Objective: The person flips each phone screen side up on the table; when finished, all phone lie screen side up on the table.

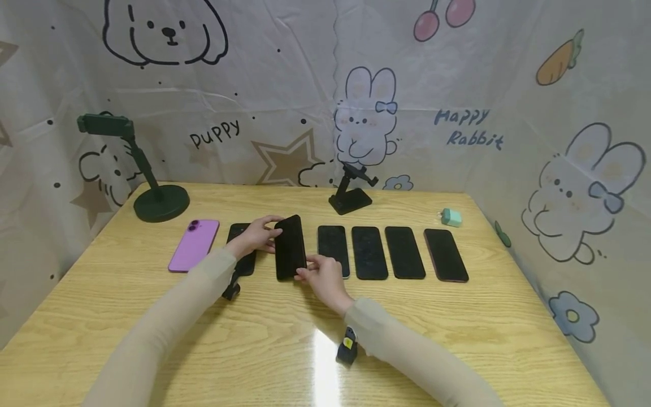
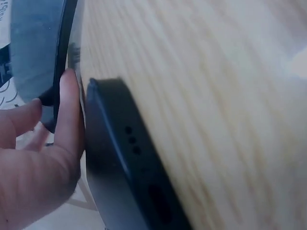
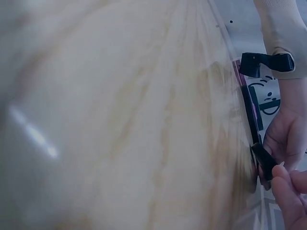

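Both hands hold a black smartphone [image 1: 290, 249], tilted up above the row of phones, its dark screen facing the head camera. My left hand [image 1: 254, 234] pinches its upper left edge between thumb and fingers; the left wrist view shows this hand [image 2: 38, 177] from close by. At the lower right corner, my right hand [image 1: 325, 277] grips the phone with thumb and fingertips. Under the left wrist lies another black phone [image 1: 247, 264], partly hidden; its edge with small holes [image 2: 132, 141] fills the front of the left wrist view.
A purple phone [image 1: 193, 247] lies face down at left. Several dark-screened phones [image 1: 369, 252] line up at right on the wooden table [image 1: 254, 350]. Behind stand a dark green phone stand [image 1: 161, 202], a small black stand [image 1: 350, 201] and a mint charger plug [image 1: 451, 217], before a printed curtain.
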### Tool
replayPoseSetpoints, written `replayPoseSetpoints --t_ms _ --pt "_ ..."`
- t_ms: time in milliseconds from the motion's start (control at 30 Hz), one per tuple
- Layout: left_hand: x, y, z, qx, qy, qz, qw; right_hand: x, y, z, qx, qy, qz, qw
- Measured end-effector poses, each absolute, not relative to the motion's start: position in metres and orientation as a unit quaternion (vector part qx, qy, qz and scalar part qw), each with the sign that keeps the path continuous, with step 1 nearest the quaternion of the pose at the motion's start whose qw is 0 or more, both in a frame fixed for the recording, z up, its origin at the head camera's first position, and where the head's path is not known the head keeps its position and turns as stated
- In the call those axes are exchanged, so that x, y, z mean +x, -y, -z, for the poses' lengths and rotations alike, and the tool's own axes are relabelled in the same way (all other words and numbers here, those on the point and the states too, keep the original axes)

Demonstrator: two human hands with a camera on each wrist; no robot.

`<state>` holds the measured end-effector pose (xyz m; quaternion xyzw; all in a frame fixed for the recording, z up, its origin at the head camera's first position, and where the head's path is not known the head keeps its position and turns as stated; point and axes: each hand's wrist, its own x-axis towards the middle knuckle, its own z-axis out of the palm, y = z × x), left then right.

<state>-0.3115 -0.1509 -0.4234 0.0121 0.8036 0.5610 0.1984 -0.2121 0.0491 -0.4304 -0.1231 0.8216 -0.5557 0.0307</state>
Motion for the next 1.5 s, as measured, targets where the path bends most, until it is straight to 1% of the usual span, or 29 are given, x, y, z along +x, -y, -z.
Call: replayPoseSetpoints --t_ms 133,267,467,600,733,1233,1500 --pt "-0.313 0.151 0.421 -0.016 -0.809 -0.550 0.207 -0.212 -0.049 0.431 -0.111 -0.853 0.509 0.021" --pt "-0.314 0.151 0.420 -0.029 -0.813 -0.539 0.216 -0.212 -0.049 0.431 -0.122 -0.887 0.446 0.005" --pt "-0.315 0.151 0.422 -0.030 -0.810 -0.543 0.221 -0.214 -0.049 0.430 -0.131 -0.901 0.414 0.012" --pt "-0.316 0.148 0.421 -0.023 -0.812 -0.539 0.220 -0.215 -0.050 0.427 -0.125 -0.905 0.405 0.028" --pt "-0.316 0.146 0.419 -0.022 -0.818 -0.532 0.218 -0.216 -0.050 0.424 -0.125 -0.909 0.396 0.041" --pt "-0.316 0.138 0.418 -0.023 -0.833 -0.517 0.196 -0.219 -0.050 0.425 -0.128 -0.923 0.363 0.033" --pt "-0.315 0.136 0.418 -0.021 -0.847 -0.500 0.179 -0.221 -0.049 0.424 -0.121 -0.924 0.360 0.043"
